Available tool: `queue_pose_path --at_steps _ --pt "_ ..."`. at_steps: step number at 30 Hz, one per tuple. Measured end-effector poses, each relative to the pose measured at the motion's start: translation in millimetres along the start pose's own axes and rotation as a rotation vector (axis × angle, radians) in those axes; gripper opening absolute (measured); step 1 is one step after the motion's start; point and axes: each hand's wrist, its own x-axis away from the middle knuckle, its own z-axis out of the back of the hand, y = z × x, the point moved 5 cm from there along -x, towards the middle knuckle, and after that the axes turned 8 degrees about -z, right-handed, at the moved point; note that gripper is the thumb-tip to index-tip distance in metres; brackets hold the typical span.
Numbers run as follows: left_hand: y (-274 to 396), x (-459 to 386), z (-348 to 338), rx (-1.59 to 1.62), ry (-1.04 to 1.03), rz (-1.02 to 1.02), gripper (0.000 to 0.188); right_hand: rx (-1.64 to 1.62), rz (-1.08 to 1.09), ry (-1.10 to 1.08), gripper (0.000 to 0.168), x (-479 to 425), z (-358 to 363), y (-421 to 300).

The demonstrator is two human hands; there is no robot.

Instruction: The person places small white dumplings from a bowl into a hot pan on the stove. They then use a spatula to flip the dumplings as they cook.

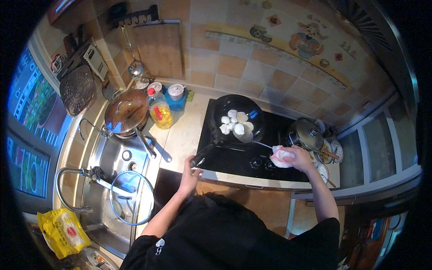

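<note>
A black wok (221, 104) sits on the black glass cooktop (233, 162), with several rounded white lumps of food (232, 119) inside. My left hand (189, 177) is at the near end of the wok's long handle (205, 153), with the thumb and fingers around it. In my right hand (298, 158) is a bunched white cloth (280, 158) with pink edging, wrapped around the handle of a metal ladle or turner (244, 136). The head of that utensil rests in the wok, at the right of the food. The cloth hides the utensil's grip end.
Right of the wok stands a lidded pot (306, 134), with bowls (323, 150) beside it. At left are an oil bottle (161, 113), a lidded pan (126, 111) with its handle jutting out, and a steel sink (111, 233). A glass lid (132, 197) lies across the sink's edge.
</note>
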Motion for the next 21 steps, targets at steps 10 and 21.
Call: queue_pose_path --at_steps 10,21 --pt "3.5 -0.9 -1.9 0.006 -0.008 0.024 0.062 0.534 0.194 0.320 0.039 0.2 25.4 -29.3" --pt "12.2 0.0 -3.6 0.017 0.010 0.047 0.060 0.521 0.242 0.511 0.041 35.2 28.7 -56.0"
